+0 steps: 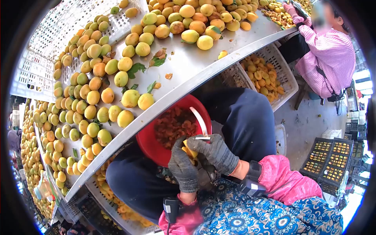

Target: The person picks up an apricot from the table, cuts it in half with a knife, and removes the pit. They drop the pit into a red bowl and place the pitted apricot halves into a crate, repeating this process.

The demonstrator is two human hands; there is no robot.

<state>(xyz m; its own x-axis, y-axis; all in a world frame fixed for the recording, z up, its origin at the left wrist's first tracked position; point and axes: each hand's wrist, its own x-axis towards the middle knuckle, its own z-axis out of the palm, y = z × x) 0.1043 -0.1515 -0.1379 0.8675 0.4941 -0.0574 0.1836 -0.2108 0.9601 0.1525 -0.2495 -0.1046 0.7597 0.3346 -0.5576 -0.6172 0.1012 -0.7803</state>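
Note:
Both my hands wear grey knit gloves and meet over the near rim of a red bucket (143, 143) between my knees. My left hand (183, 168) is closed around a cut yellow apricot (192, 152), partly hidden by the fingers. My right hand (217, 152) presses against it from the right, fingers curled. A short, thin white piece (203, 138) lies at its thumb; whether it is a tool cannot be made out. The bucket's curved white handle (199, 119) rises just behind. Orange-brown apricot scraps (174, 127) lie in the bucket.
A metal table (184, 70) with a raised edge holds many whole apricots (94, 51) and some leaves. Under it stand white crates of apricot halves (260, 76). A person in a pink checked shirt (327, 58) sits at the right. Black trays (329, 160) are stacked on the floor.

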